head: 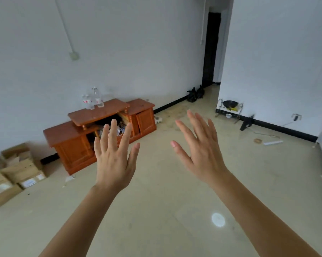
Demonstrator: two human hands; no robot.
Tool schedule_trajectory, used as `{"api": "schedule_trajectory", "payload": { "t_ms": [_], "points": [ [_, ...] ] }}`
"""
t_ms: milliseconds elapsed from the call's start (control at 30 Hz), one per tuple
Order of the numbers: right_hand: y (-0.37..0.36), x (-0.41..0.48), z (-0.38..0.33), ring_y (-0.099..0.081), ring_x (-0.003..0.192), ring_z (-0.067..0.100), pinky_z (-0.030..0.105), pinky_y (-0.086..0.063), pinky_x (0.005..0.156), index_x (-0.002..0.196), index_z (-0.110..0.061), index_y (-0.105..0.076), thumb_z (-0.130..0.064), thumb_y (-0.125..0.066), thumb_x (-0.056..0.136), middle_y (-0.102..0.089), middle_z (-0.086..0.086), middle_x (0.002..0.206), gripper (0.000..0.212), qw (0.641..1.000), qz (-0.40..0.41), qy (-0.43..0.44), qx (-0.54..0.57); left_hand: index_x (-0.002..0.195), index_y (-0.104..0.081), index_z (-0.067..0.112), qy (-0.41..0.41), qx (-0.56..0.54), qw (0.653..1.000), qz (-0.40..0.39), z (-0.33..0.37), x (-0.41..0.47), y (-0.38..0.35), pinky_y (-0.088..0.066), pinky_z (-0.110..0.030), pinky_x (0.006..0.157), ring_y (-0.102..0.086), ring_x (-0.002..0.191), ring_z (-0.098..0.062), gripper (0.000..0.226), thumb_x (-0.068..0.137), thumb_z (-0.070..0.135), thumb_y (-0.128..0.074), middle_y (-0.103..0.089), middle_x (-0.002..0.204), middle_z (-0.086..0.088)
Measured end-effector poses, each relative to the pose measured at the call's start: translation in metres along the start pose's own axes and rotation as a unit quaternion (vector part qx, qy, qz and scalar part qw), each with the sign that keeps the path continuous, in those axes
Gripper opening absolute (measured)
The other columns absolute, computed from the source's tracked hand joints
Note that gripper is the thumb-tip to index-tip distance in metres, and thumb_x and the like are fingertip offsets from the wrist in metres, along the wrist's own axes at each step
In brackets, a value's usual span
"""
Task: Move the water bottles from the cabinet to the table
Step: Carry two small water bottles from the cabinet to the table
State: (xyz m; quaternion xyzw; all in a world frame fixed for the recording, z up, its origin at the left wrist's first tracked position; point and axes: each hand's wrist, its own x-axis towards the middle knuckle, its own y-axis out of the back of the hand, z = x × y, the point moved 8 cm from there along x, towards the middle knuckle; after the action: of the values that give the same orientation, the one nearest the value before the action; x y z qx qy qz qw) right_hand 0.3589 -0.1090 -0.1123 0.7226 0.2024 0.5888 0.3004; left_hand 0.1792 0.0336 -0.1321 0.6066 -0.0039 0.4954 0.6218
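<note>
Both hands, the left hand (113, 160) and the right hand (201, 151), are raised mid-frame with fingers spread, holding nothing, while the water bottles (92, 99) stand on the wooden cabinet (99, 112) at centre left.

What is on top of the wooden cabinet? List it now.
Clear water bottles stand upright on the raised middle shelf of the cabinet, by the wall; their exact count is blurred. The left hand covers only part of the open compartment below, not the top.
</note>
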Motion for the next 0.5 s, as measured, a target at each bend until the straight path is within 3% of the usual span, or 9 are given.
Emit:
{"api": "schedule_trajectory", "payload": {
  "t_ms": [167, 333, 500],
  "points": [
    [-0.087, 0.088, 0.013, -0.020, 0.154, 0.030, 0.057, -0.014, 0.124, 0.155, -0.022, -0.039, -0.058, -0.032, 0.105, -0.022, 0.011, 0.167, 0.063, 0.997, -0.027, 0.042, 0.057, 0.158, -0.027, 0.030, 0.051, 0.057, 0.997, 0.021, -0.057, 0.056, -0.014, -0.007, -0.061, 0.121, -0.003, 0.155, -0.030, 0.059, 0.105, 0.054, -0.019, -0.009, 0.168, -0.009],
    [-0.191, 0.167, -0.025, -0.013, 0.156, 0.025, 0.057, -0.012, 0.124, 0.155, -0.024, -0.039, -0.058, -0.036, 0.104, -0.019, 0.008, 0.168, 0.061, 0.986, -0.046, 0.088, 0.133, 0.158, -0.028, 0.029, 0.100, 0.090, 0.990, 0.038, -0.144, 0.102, -0.026, -0.011, -0.065, 0.120, -0.002, 0.155, -0.030, 0.061, 0.104, 0.056, -0.018, -0.010, 0.168, -0.008],
    [-0.300, 0.242, -0.059, -0.017, 0.155, 0.027, 0.054, -0.010, 0.125, 0.153, -0.022, -0.043, -0.056, -0.038, 0.104, -0.023, 0.009, 0.167, 0.060, 0.977, -0.047, 0.132, 0.159, 0.158, -0.025, 0.030, 0.130, 0.095, 0.985, 0.054, -0.241, 0.165, -0.060, -0.011, -0.066, 0.119, -0.002, 0.155, -0.030, 0.059, 0.104, 0.053, -0.022, -0.010, 0.168, -0.009]
  ]
}}
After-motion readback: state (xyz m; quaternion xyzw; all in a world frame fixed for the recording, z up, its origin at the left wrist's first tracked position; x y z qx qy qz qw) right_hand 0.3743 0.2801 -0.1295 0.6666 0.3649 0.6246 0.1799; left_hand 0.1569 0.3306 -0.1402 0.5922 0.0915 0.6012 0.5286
